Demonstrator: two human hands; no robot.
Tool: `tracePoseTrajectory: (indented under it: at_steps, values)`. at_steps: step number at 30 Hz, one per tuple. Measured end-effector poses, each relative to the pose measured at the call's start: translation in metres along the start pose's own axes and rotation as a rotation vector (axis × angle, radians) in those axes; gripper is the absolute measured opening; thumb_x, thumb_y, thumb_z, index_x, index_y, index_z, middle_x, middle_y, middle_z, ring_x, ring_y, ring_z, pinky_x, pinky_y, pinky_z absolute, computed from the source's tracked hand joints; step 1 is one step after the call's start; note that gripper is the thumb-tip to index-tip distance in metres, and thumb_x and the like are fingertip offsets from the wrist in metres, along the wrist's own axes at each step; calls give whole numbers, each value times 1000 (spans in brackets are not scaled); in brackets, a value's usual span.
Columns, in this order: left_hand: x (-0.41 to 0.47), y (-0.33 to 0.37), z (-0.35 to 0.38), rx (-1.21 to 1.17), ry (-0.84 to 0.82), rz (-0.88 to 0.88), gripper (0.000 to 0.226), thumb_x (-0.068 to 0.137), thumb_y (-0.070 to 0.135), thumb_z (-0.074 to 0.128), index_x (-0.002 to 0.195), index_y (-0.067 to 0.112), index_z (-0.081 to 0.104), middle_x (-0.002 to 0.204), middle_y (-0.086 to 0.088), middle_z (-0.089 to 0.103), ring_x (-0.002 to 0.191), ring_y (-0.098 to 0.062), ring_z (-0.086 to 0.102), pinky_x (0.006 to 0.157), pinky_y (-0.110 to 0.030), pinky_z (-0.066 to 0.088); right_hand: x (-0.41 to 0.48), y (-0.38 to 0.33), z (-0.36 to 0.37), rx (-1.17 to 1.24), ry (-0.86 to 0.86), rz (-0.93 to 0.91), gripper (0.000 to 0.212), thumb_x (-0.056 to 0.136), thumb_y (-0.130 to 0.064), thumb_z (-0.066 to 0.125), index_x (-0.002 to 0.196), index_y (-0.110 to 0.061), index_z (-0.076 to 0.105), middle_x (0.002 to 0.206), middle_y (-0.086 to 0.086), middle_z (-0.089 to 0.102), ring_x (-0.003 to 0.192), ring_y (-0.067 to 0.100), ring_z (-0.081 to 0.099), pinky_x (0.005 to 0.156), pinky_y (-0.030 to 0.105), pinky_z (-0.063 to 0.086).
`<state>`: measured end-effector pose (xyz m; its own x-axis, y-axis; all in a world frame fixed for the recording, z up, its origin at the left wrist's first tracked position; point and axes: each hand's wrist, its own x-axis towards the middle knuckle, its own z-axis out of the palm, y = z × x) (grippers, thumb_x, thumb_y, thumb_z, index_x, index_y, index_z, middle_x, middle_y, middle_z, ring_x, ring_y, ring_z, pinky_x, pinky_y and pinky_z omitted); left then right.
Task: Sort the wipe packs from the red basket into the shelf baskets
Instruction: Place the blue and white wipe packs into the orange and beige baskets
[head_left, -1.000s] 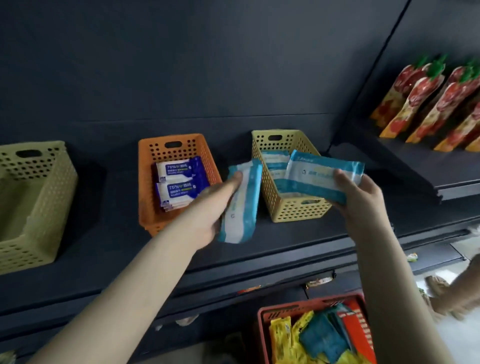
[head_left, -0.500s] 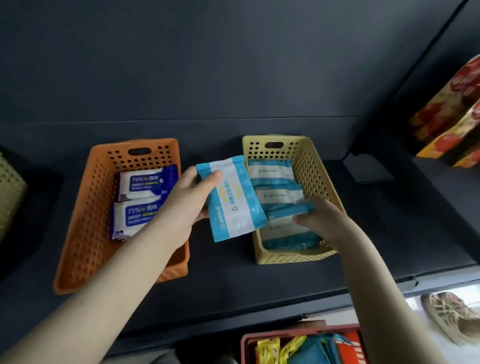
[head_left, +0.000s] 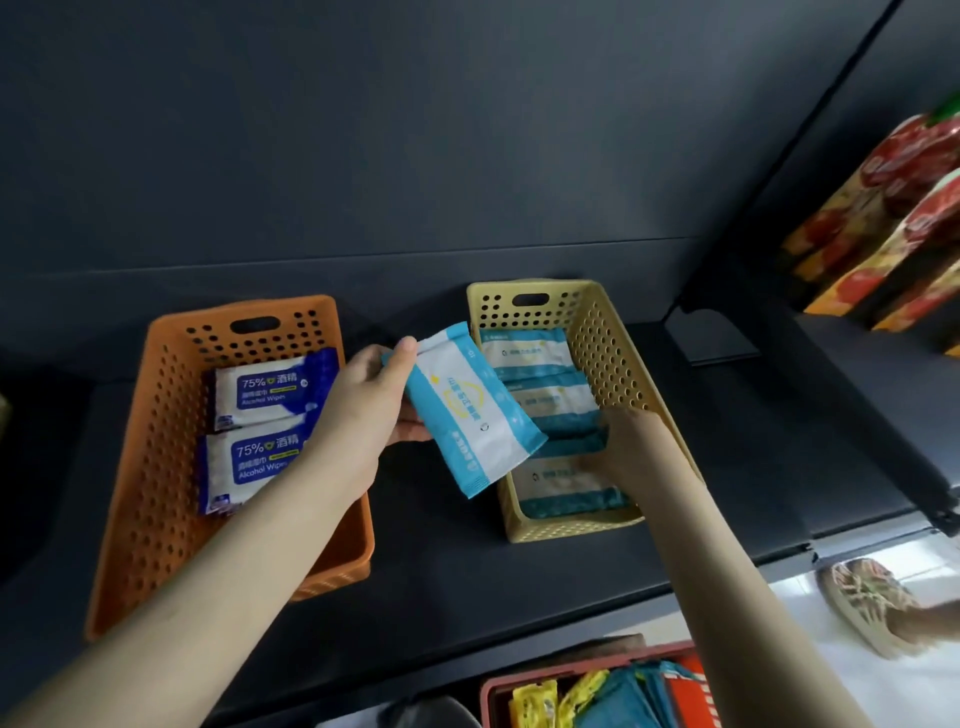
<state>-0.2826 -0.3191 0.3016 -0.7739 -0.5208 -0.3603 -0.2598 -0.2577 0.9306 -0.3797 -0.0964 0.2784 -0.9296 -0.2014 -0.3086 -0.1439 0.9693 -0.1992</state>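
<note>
My left hand (head_left: 363, 410) grips a teal-and-white wipe pack (head_left: 475, 415) by its upper left corner and holds it tilted in the air between the two shelf baskets. My right hand (head_left: 636, 449) reaches into the yellow basket (head_left: 615, 338), with its fingers curled onto the frontmost of several teal-and-white packs (head_left: 563, 486) stacked there. The orange basket (head_left: 166, 415) on the left holds two blue alcohol wipe packs (head_left: 265, 389). The red basket (head_left: 524, 680) shows at the bottom edge with yellow and teal packs inside.
Both baskets stand on a dark shelf (head_left: 452, 561) against a dark back panel. Red and orange fruit pouches (head_left: 904, 234) fill the neighbouring shelf on the right. A person's shoe (head_left: 872, 603) is on the pale floor at lower right.
My right hand has lowered its teal pack into the yellow basket. My left hand has turned its pack face-up and brought it nearer that basket. The view has moved closer to the shelf.
</note>
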Motion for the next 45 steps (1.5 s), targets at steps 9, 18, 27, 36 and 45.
tracePoseTrajectory:
  at_steps: [9,18,27,36,45]
  values:
    - [10,3,13,-144,-105,-29,21,98,32,51,90,12,52,92,-10,72,70,-20,74,55,-29,58,-14,-24,-30,1024,-132,-59,35,94,-49,51,104,-21,70,89,-7,75,82,10,71,69,23,54]
    - [38,7,34,24,-175,153,18,98,35,52,107,22,61,115,-1,67,100,-18,68,89,-36,55,15,-34,-28,1335,-244,17,16,84,-17,72,97,-11,65,100,12,73,84,24,72,66,33,55]
    - [64,-22,35,310,-321,27,57,94,36,58,146,31,35,149,10,42,131,-15,47,110,-45,39,72,-64,5,1683,-191,469,12,86,-8,69,89,2,63,95,19,69,73,20,71,59,25,60]
    - [72,-26,33,313,-366,34,49,94,35,58,141,32,45,138,14,54,123,-8,53,104,-37,45,89,-60,7,1445,-193,495,10,91,-4,63,97,2,60,89,19,67,72,23,69,55,27,60]
    - [61,-14,33,339,-349,23,47,95,31,58,140,30,46,133,15,56,116,-7,56,85,-27,50,90,-51,5,1035,-239,390,36,94,-30,60,90,5,65,77,16,73,65,24,72,52,28,58]
